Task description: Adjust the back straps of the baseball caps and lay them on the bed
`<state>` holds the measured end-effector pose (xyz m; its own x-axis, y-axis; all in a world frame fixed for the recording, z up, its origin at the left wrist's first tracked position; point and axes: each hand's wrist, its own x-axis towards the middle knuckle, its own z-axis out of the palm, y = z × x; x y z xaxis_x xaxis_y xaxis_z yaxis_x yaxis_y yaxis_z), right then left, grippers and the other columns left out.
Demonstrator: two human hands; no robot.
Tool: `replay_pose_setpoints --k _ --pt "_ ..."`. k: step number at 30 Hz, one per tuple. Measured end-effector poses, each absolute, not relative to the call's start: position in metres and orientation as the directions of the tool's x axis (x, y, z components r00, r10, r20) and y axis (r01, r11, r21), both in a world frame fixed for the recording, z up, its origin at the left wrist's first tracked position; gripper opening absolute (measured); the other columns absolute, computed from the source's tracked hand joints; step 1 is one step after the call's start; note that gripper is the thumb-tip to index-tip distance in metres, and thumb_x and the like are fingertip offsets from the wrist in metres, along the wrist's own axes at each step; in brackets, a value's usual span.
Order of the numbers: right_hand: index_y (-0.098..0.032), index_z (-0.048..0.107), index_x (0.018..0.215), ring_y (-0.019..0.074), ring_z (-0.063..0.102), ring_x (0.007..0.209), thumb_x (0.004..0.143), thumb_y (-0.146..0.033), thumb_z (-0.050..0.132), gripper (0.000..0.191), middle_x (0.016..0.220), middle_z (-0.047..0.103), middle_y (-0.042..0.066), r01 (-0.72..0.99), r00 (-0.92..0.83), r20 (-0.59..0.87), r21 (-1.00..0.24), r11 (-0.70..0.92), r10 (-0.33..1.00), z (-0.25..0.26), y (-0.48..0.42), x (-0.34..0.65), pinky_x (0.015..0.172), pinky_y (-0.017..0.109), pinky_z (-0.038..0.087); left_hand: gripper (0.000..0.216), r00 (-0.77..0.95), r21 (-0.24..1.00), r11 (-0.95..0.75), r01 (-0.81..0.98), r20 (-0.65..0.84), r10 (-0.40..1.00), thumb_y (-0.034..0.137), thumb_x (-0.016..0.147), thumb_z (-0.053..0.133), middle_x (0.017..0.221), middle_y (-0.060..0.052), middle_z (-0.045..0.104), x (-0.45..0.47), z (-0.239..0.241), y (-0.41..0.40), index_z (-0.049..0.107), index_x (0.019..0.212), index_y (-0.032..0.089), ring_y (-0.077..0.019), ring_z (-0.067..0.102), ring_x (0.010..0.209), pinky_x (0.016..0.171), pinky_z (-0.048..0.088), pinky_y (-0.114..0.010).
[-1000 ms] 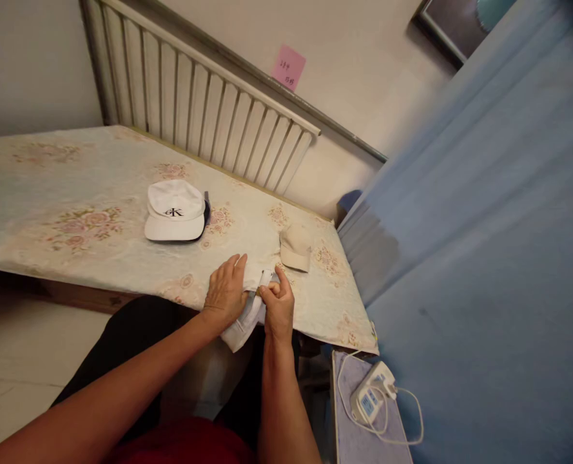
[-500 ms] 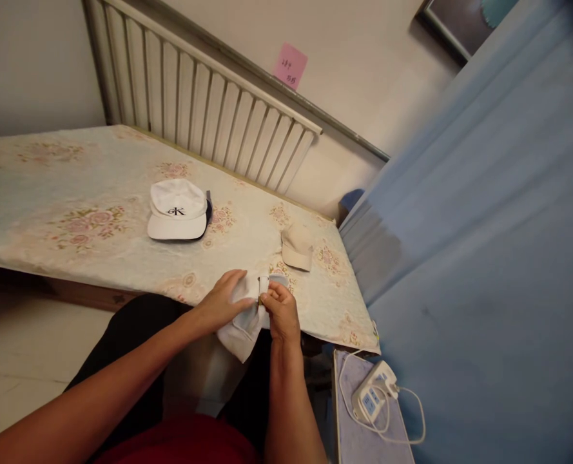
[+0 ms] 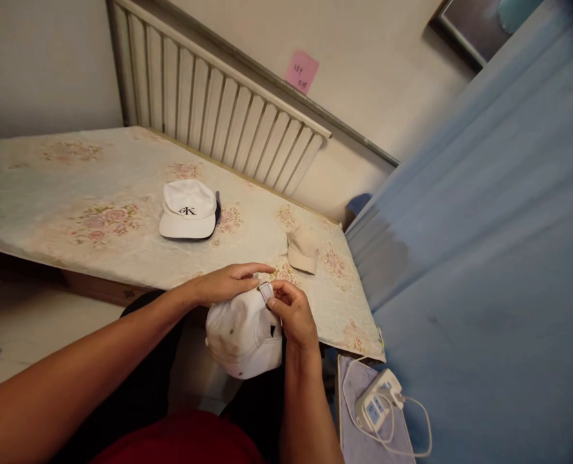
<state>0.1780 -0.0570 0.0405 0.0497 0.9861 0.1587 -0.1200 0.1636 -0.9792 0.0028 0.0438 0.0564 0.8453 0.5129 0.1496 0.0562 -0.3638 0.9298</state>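
Above my lap, a white baseball cap [image 3: 240, 335] hangs between my two hands, its crown toward me. My left hand [image 3: 233, 281] grips the cap's upper edge, thumb near the strap and fingers stretched along the far side. Between thumb and fingers, my right hand [image 3: 293, 309] pinches the cap's back strap [image 3: 265, 291] beside its small metal buckle. Farther off on the bed lie a white cap [image 3: 188, 209] with black letters on its front and a smaller beige cap [image 3: 303, 249].
A flower-patterned bed cover [image 3: 97, 258] spreads before me. Behind it are a radiator [image 3: 218, 109] and a wall with a pink note [image 3: 302, 72]. At right hangs a blue curtain [image 3: 484, 245]; below it, a power strip [image 3: 378, 401] with a looped white cable rests on a small table [image 3: 351, 435].
The cap in my hands has turned so that its rounded crown now shows toward me. My left hand has shifted to its upper edge, while my right hand stays at the strap.
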Motion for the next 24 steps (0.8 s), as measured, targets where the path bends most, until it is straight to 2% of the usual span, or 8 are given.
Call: replay_pose_setpoints --k 3,5,7,11,19,24 --pt "-0.02 0.069 0.084 0.0125 0.051 0.066 0.068 -0.025 0.075 0.019 0.073 0.061 -0.002 -0.074 0.034 0.179 -0.981 0.181 0.983 0.051 -0.057 0.182 0.063 0.024 0.037 0.035 0.9 0.944 -0.331 -0.008 0.151 0.409 0.041 0.089 0.053 0.111 -0.005 0.067 0.002 0.067 0.049 0.063 0.113 0.018 -0.019 0.06 0.1 0.086 0.044 -0.027" --pt "-0.02 0.068 0.084 0.0133 0.051 0.067 0.068 -0.026 0.075 0.018 0.073 0.061 -0.001 -0.021 0.034 0.194 -0.981 0.195 0.98 0.054 -0.055 0.186 0.063 0.025 0.037 0.03 0.916 0.946 -0.325 0.01 0.122 0.383 0.044 0.087 0.056 0.089 0.0 0.064 0.0 0.072 0.052 0.063 0.096 0.016 -0.0146 0.057 0.081 0.07 0.042 -0.022" --pt "-0.02 0.067 0.082 0.0137 0.051 0.069 0.068 -0.026 0.074 0.016 0.073 0.06 -0.001 0.031 0.033 0.208 -0.978 0.207 0.978 0.055 -0.053 0.189 0.065 0.026 0.037 0.03 0.92 0.943 -0.329 0.055 0.08 0.384 0.046 0.085 0.058 0.077 0.003 0.056 -0.002 0.073 0.053 0.059 0.086 0.016 -0.0117 0.05 0.07 0.061 0.036 -0.02" --pt "-0.02 0.066 0.082 0.0126 0.047 0.066 0.07 -0.026 0.072 0.014 0.071 0.056 -0.002 0.113 0.014 0.184 -0.977 0.181 0.983 0.055 -0.053 0.193 0.063 0.025 0.035 0.03 0.91 0.928 -0.353 0.117 0.042 0.413 0.046 0.084 0.058 0.073 0.004 0.049 -0.004 0.073 0.051 0.056 0.082 0.016 -0.011 0.043 0.066 0.058 0.031 -0.021" --pt "-0.018 0.064 0.082 0.0097 0.042 0.057 0.074 -0.027 0.068 0.012 0.062 0.05 -0.005 0.277 0.049 0.063 -0.96 0.047 0.997 0.061 -0.061 0.188 0.054 0.023 0.031 0.028 0.887 0.918 -0.35 0.189 -0.007 0.462 0.044 0.081 0.057 0.073 0.003 0.049 -0.004 0.067 0.046 0.055 0.08 0.017 -0.012 0.043 0.067 0.059 0.032 -0.02" --pt "-0.019 0.066 0.081 0.0102 0.043 0.056 0.074 -0.024 0.066 0.009 0.061 0.051 -0.005 0.395 0.08 0.078 -0.918 0.04 0.994 0.061 -0.065 0.187 0.053 0.022 0.031 0.031 0.904 0.918 -0.356 0.178 -0.01 0.428 0.047 0.082 0.056 0.073 0.002 0.051 -0.005 0.064 0.046 0.057 0.081 0.017 -0.013 0.045 0.069 0.06 0.033 -0.021"
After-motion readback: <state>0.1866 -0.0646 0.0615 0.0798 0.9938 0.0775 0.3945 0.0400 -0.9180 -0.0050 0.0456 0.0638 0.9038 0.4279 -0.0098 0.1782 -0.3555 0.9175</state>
